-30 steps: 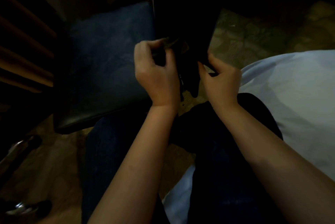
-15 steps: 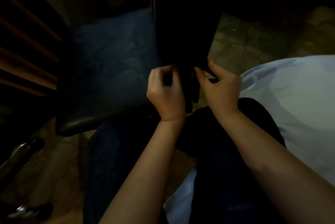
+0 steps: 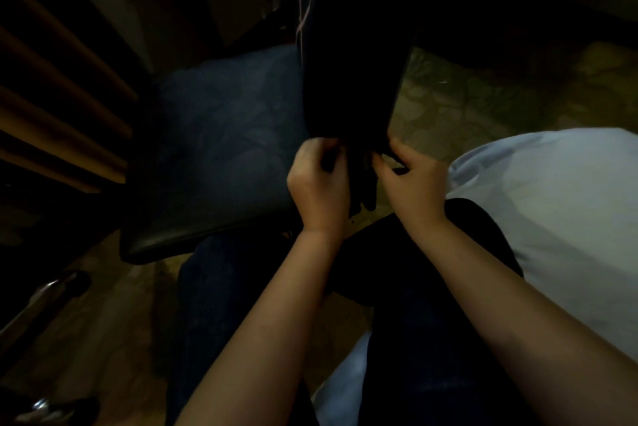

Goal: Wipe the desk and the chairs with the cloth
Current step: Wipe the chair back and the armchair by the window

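**Hands close in on the dark cloth, no wiping yet**

Over the last 1 second the left hand (image 3: 319, 190) has dropped lower and drawn in toward the right hand (image 3: 412, 184), which has barely shifted. The 2 hands now sit close together with only a narrow gap between them, where earlier they were set wider and the left was higher.

In that gap hangs a strip of dark cloth (image 3: 362, 184). Both hands have their fingers curled and pinch the material at its top, one on each side. Directly above them rises a tall dark shape (image 3: 355, 63) with a pink thread (image 3: 303, 21) along its left edge. The light is too dim to tell whether it is more of the same cloth or part of a chair.

The blue chair seat (image 3: 221, 156) lies just left of the left hand, and the cloth is not touching it. Beyond the right hand is patterned floor (image 3: 483, 104). Wooden slats (image 3: 51, 97) stand far to the left, past the seat.

My reading is that the person is gathering or folding the cloth into a smaller pad, so this is preparation. The seat to the left looks like the nearest surface to start on. No desk top can be made out here.
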Demonstrator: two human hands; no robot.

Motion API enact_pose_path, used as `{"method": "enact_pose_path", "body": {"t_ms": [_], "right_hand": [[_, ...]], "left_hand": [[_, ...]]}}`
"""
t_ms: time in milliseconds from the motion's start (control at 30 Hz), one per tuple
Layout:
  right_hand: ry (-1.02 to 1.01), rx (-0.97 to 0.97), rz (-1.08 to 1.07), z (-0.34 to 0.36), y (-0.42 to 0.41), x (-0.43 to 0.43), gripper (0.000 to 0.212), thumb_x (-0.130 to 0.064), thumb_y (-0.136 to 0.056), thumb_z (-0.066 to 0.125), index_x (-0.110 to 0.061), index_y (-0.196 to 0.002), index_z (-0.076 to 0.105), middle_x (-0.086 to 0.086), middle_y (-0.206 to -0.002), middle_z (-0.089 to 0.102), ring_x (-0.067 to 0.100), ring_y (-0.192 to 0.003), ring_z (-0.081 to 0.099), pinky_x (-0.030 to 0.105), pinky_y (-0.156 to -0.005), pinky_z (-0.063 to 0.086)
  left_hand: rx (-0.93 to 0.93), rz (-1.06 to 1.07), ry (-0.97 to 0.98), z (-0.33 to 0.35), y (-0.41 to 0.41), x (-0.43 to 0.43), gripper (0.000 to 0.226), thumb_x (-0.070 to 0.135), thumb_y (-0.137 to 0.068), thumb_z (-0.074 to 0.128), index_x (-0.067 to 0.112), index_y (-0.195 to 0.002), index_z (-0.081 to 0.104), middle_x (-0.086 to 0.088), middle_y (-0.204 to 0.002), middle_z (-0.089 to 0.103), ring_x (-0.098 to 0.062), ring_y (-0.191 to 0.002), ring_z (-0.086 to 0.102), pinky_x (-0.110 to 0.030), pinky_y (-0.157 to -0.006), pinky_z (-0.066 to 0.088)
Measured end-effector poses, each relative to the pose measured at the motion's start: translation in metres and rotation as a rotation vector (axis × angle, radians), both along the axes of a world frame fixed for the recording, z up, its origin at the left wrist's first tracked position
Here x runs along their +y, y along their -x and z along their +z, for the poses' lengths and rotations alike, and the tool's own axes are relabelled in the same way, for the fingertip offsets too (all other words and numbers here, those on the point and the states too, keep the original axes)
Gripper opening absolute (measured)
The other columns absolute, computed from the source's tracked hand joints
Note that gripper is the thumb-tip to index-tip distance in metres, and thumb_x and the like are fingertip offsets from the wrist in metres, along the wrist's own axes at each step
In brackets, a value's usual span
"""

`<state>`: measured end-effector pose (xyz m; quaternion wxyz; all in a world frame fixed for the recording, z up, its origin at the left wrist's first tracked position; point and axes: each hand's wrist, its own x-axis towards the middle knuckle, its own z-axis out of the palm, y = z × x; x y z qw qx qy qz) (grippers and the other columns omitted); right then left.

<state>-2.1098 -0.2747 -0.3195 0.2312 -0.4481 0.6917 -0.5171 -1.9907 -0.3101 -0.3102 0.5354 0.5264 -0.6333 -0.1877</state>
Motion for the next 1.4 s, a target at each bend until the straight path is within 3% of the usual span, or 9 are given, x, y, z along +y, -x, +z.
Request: {"method": "enact_pose_path", "body": {"t_ms": [167, 233, 300, 433, 567, 800, 1167, 1300, 1400], "right_hand": [[-0.097, 0.011, 0.141, 0.033, 0.014, 0.000, 0.033, -0.033, -0.093, 0.063, -0.017, -0.121, 0.068, -0.003, -0.095, 0.071, 0.013, -0.083, 0.068, 0.035, -0.074, 0.056], [-0.049, 0.053, 0.166, 0.059, 0.019, 0.000, 0.031, -0.034, -0.094, 0.061, -0.015, -0.117, 0.069, 0.004, -0.096, 0.072, 0.018, -0.088, 0.069, 0.040, -0.077, 0.057], [0.082, 0.163, 0.139, 0.092, 0.022, -0.001, 0.039, -0.042, -0.092, 0.061, -0.014, -0.119, 0.067, 0.002, -0.100, 0.071, 0.013, -0.088, 0.067, 0.033, -0.074, 0.057], [0.242, 0.387, 0.052, 0.162, 0.023, -0.003, 0.038, -0.043, -0.092, 0.062, -0.018, -0.121, 0.065, -0.010, -0.102, 0.066, 0.005, -0.089, 0.062, 0.014, -0.070, 0.046], [0.222, 0.471, 0.019, 0.203, 0.024, 0.002, 0.037, -0.037, -0.093, 0.061, -0.016, -0.123, 0.064, 0.003, -0.104, 0.070, 0.017, -0.095, 0.065, 0.023, -0.073, 0.045], [0.148, 0.573, 0.034, 0.227, 0.013, 0.030, 0.047, -0.033, -0.093, 0.062, -0.012, -0.135, 0.054, 0.005, -0.120, 0.065, 0.021, -0.104, 0.063, 0.029, -0.084, 0.049], [0.143, 0.629, 0.266, 0.262, -0.029, 0.079, 0.059, -0.034, -0.091, 0.066, -0.024, -0.144, 0.043, -0.004, -0.131, 0.058, 0.013, -0.109, 0.060, 0.030, -0.088, 0.050], [0.046, 0.469, 0.453, 0.271, -0.039, 0.092, 0.065, -0.038, -0.086, 0.071, -0.024, -0.142, 0.044, -0.003, -0.122, 0.062, 0.012, -0.109, 0.060, 0.030, -0.095, 0.049], [0.052, 0.531, 0.485, 0.275, -0.041, 0.097, 0.033, -0.030, -0.086, 0.073, -0.024, -0.117, 0.063, -0.011, -0.096, 0.065, 0.007, -0.091, 0.062, 0.023, -0.079, 0.050]], "left_hand": [[0.159, -0.042, 0.179, 0.088, -0.011, -0.014, 0.011, 0.000, -0.083, 0.066, 0.008, -0.090, 0.069, -0.002, -0.090, 0.068, -0.012, -0.084, 0.065, -0.025, -0.079, 0.054], [0.222, -0.037, 0.215, 0.115, -0.019, -0.018, 0.011, 0.001, -0.084, 0.066, 0.006, -0.094, 0.068, -0.002, -0.096, 0.067, -0.013, -0.090, 0.067, -0.025, -0.082, 0.055], [0.246, -0.048, 0.219, 0.137, -0.024, -0.021, 0.011, 0.002, -0.085, 0.066, 0.003, -0.096, 0.067, -0.003, -0.101, 0.067, -0.013, -0.094, 0.067, -0.024, -0.084, 0.055], [0.165, -0.067, 0.244, 0.163, -0.039, -0.018, 0.014, 0.001, -0.083, 0.065, 0.007, -0.096, 0.065, -0.003, -0.104, 0.065, -0.010, -0.095, 0.065, -0.020, -0.084, 0.053], [0.008, -0.106, 0.203, 0.178, -0.064, -0.012, 0.015, 0.003, -0.082, 0.065, 0.010, -0.095, 0.065, -0.004, -0.098, 0.066, -0.011, -0.092, 0.066, -0.026, -0.085, 0.055], [0.023, -0.036, 0.201, 0.212, -0.093, 0.019, 0.012, 0.003, -0.084, 0.067, 0.012, -0.091, 0.065, -0.001, -0.091, 0.068, -0.004, -0.084, 0.065, -0.008, -0.077, 0.048], [0.231, -0.177, 0.122, 0.254, -0.091, 0.077, 0.014, 0.005, -0.083, 0.066, 0.019, -0.082, 0.065, 0.006, -0.080, 0.067, -0.009, -0.081, 0.067, -0.032, -0.082, 0.057], [0.305, -0.321, 0.026, 0.265, -0.090, 0.093, 0.014, 0.001, -0.085, 0.064, 0.015, -0.086, 0.068, -0.005, -0.086, 0.071, -0.019, -0.086, 0.070, -0.038, -0.083, 0.058], [0.269, -0.376, 0.059, 0.274, -0.090, 0.103, 0.016, -0.004, -0.084, 0.062, 0.007, -0.092, 0.069, -0.008, -0.090, 0.072, -0.017, -0.087, 0.070, -0.035, -0.082, 0.058]]}}
